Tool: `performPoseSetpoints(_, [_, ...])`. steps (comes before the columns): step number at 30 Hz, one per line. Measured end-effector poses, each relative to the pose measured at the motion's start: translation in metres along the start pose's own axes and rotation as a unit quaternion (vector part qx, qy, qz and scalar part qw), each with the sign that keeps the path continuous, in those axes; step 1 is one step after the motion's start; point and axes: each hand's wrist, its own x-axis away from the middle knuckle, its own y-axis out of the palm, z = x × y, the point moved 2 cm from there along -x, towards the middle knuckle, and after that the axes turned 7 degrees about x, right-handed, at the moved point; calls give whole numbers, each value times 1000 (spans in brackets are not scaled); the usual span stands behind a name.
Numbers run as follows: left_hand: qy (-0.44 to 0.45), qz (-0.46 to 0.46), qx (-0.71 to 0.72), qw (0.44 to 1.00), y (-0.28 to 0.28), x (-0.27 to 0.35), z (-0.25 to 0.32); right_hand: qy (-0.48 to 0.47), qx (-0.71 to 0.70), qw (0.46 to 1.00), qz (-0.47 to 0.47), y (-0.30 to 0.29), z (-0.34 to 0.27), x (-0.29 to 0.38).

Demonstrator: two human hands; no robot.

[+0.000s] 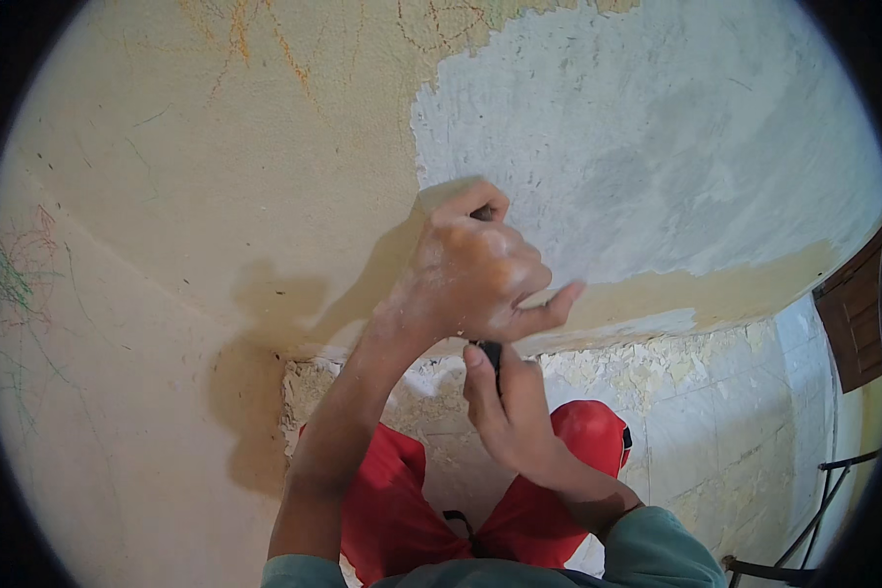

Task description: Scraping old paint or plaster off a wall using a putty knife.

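Observation:
My left hand (481, 268) is curled in front of the wall, dusted with white powder, its little finger sticking out. A dark piece (483, 213) shows inside the curl of its upper finger. Just below, my right hand (511, 404) pinches a black handle (491, 360) between thumb and fingers. The handle runs up behind my left hand, which hides most of it; whether both dark parts belong to one tool I cannot tell. Behind the hands, beige paint (264, 184) meets a bare whitish patch of wall (632, 147) along a ragged edge.
Paint flakes (647, 360) litter the tiled floor (676, 441) along the wall's foot. A wall with crayon marks (15, 279) stands at left. My red-trousered knees (588, 434) are below the hands. At right are a brown wooden door (852, 323) and dark metal bars (816, 514).

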Motion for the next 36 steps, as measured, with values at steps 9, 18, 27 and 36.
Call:
performPoseSetpoints(9, [53,-100,65,991,-18,0,-15,-2,-120,993,-19,32,-3,3])
performPoseSetpoints(18, [163,-1,-152,975,-43,-76,-28,-87,-168,980,56,-8,-42,-63])
performPoseSetpoints(27, [91,78,-25,993,-52,-38,29,-150,-382,912,-6,18,-13,-27])
performPoseSetpoints(36, [-204,446,68,869,-6,38,11,-81,-155,974,146,-5,27,-27])
